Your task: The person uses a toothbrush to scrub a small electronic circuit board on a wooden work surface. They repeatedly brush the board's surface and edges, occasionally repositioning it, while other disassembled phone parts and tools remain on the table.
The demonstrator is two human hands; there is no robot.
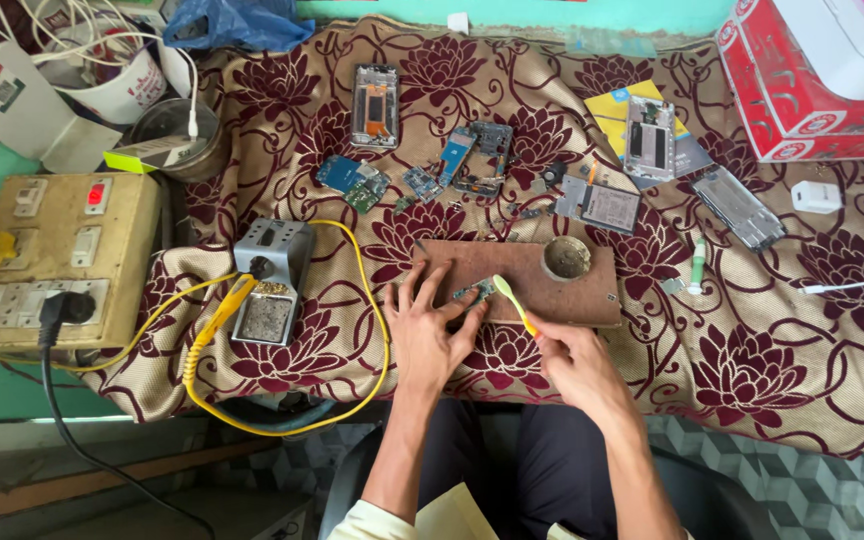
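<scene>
Circuit board (473, 293), small and greenish, lies on the near left part of a brown wooden block (532, 272), which rests on the surface (752, 370) covered with a cream cloth patterned in dark red flowers. Largest around it is the red and white box (802, 100) at the far right corner, then the beige switch panel (42, 262) with sockets and a red light at the left edge. A grey soldering stand (270, 275) sits left of the block, with a yellow cable (372, 330) looping around it. Several opened phone frames, such as the one at the far middle (375, 105), and loose boards lie scattered beyond the block. A round tin (566, 257) stands on the block's right part.

The left hand (430, 330) rests with fingers spread on the block's near edge, its thumb and forefinger pinching the circuit board in place. The right hand (574, 362) is closed around the handle of a yellow-green toothbrush (512, 302), whose bristle head touches the circuit board. A small green and white tool (697, 265) lies on the cloth right of the block.
</scene>
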